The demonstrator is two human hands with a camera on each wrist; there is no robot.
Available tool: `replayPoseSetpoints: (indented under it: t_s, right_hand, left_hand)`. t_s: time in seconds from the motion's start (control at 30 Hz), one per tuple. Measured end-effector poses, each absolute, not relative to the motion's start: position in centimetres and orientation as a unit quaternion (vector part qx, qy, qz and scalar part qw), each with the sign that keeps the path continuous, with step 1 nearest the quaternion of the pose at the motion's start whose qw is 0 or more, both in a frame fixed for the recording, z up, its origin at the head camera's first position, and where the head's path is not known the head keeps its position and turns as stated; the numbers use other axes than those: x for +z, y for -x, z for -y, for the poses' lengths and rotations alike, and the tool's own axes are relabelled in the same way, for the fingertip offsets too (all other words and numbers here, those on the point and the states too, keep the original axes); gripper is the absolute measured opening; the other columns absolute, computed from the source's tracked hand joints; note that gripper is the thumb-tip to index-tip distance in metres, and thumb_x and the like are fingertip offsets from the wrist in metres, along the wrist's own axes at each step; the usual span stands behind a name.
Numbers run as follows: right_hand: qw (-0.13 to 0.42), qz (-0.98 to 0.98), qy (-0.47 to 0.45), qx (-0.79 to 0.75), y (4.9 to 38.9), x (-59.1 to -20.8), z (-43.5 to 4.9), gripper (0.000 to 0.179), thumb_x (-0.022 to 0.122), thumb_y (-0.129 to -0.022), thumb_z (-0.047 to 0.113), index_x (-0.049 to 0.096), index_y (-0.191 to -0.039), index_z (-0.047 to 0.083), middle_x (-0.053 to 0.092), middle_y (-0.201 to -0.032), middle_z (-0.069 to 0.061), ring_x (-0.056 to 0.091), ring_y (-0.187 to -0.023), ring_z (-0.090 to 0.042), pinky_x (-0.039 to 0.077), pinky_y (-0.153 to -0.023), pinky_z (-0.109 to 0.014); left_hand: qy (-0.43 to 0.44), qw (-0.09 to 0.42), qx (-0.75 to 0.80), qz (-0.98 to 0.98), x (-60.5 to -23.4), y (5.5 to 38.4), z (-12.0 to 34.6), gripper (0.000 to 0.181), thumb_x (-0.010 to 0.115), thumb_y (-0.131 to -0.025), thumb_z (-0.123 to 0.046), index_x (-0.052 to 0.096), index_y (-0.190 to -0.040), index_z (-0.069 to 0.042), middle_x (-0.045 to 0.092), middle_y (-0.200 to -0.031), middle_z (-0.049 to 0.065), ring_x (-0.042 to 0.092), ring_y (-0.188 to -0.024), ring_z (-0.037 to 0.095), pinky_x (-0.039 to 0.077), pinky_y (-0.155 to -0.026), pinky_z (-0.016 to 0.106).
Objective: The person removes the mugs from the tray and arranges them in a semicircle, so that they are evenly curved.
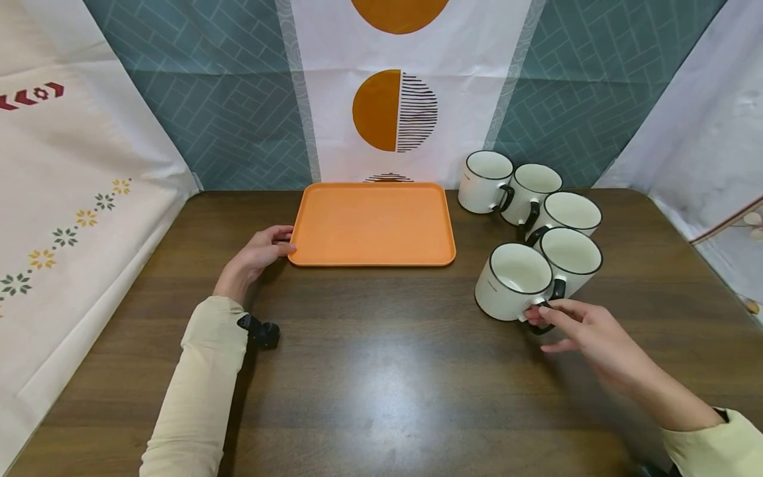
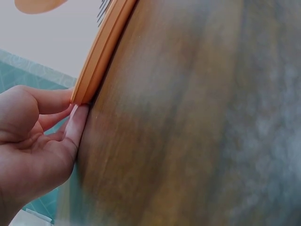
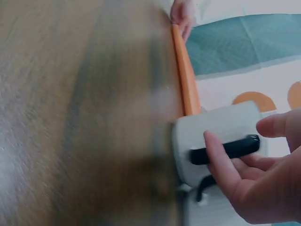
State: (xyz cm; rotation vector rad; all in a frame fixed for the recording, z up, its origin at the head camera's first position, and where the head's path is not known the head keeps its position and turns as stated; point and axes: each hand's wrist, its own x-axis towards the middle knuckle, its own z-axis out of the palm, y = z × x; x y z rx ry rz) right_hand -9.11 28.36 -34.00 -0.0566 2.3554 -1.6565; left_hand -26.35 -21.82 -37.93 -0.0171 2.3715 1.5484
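Observation:
At the tray's left front corner, my left hand point(image 1: 259, 250) pinches the rim of an orange rectangular tray point(image 1: 374, 222). The left wrist view has the tray corner point(image 2: 88, 87) between thumb and fingers. My right hand point(image 1: 587, 334) is at the black handle point(image 1: 539, 324) of the nearest white enamel-style mug point(image 1: 505, 291), its fingers about the handle. In the right wrist view a finger of this hand point(image 3: 265, 188) crosses in front of the handle point(image 3: 241, 147). This mug stands upright, black-rimmed, beside a similar mug point(image 1: 571, 255).
Behind lie more of these mugs: one point(image 1: 569, 211), another point(image 1: 536, 185) and a rear-left one point(image 1: 484, 192), clustered right of the tray. A brown wood table point(image 1: 369, 371) spans below. Patterned cloths point(image 1: 220, 99) hang behind and at both sides.

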Motion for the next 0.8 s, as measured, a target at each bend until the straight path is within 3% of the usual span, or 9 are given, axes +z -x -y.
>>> replayPoseSetpoints:
  t_s: [0.13, 0.23, 0.37, 0.53, 0.63, 0.8]
  right_hand:
    - [0.121, -0.850, 0.020, -0.512, 8.8, -33.2, -29.7, 0.045, 0.048, -0.103, 0.019, 0.047, -0.129, -0.017, 0.060, -0.119, -0.023, 0.064, -0.092, -0.007, 0.055, -0.074, -0.035]
    - [0.101, -0.884, 0.020, -0.457, 8.9, -32.2, -30.5, 0.042, 0.048, -0.103, 0.021, 0.052, -0.127, -0.013, 0.065, -0.113, -0.016, 0.065, -0.086, -0.008, 0.055, -0.070, -0.031]
    - [0.035, -0.914, 0.036, -0.402, 9.6, -30.5, -30.7, 0.036, 0.050, -0.102, 0.022, 0.058, -0.121, -0.008, 0.069, -0.097, -0.004, 0.062, -0.077, -0.006, 0.052, -0.063, -0.026]
    - [-0.049, -0.940, 0.043, -0.334, 11.1, -28.8, -29.4, 0.032, 0.054, -0.100, 0.025, 0.061, -0.120, 0.001, 0.067, -0.099, -0.011, 0.056, -0.076, 0.000, 0.044, -0.061, -0.018]
    - [-0.075, -0.946, 0.044, -0.313, 12.1, -28.3, -28.0, 0.034, 0.052, -0.099, 0.028, 0.062, -0.121, 0.003, 0.065, -0.104, -0.013, 0.052, -0.084, -0.005, 0.041, -0.068, -0.021]
    - [-0.090, -0.941, 0.069, -0.319, 14.0, -28.1, -25.2, 0.034, 0.049, -0.099, 0.024, 0.061, -0.119, -0.001, 0.062, -0.103, -0.015, 0.053, -0.092, -0.024, 0.040, -0.078, -0.035]
  left_hand:
    - [0.002, 0.153, 0.538, -0.829, -37.8, 26.3, 21.5, 0.057, 0.051, -0.098, -0.003, 0.026, -0.148, 0.005, 0.034, -0.139, 0.025, 0.039, -0.121, 0.034, 0.033, -0.105, 0.042]
    - [-0.001, 0.156, 0.536, -0.829, -37.6, 26.3, 21.3, 0.057, 0.051, -0.098, -0.002, 0.025, -0.148, 0.007, 0.033, -0.139, 0.026, 0.039, -0.124, 0.035, 0.034, -0.105, 0.042]
    - [-0.002, 0.155, 0.522, -0.839, -37.1, 26.3, 21.0, 0.058, 0.051, -0.098, -0.002, 0.024, -0.147, 0.010, 0.033, -0.139, 0.027, 0.039, -0.123, 0.036, 0.034, -0.105, 0.043]
    - [0.004, 0.153, 0.507, -0.848, -36.4, 26.5, 20.7, 0.054, 0.046, -0.100, -0.005, 0.024, -0.146, 0.011, 0.035, -0.138, 0.028, 0.042, -0.120, 0.036, 0.036, -0.104, 0.044]
    - [0.002, 0.134, 0.495, -0.859, -35.9, 26.5, 20.6, 0.047, 0.037, -0.104, -0.008, 0.026, -0.146, 0.010, 0.037, -0.139, 0.029, 0.046, -0.118, 0.038, 0.041, -0.100, 0.045]
    - [-0.005, 0.053, 0.434, -0.899, -34.3, 26.0, 20.3, 0.043, 0.029, -0.106, -0.014, 0.039, -0.141, 0.008, 0.047, -0.133, 0.028, 0.054, -0.110, 0.039, 0.048, -0.090, 0.045]
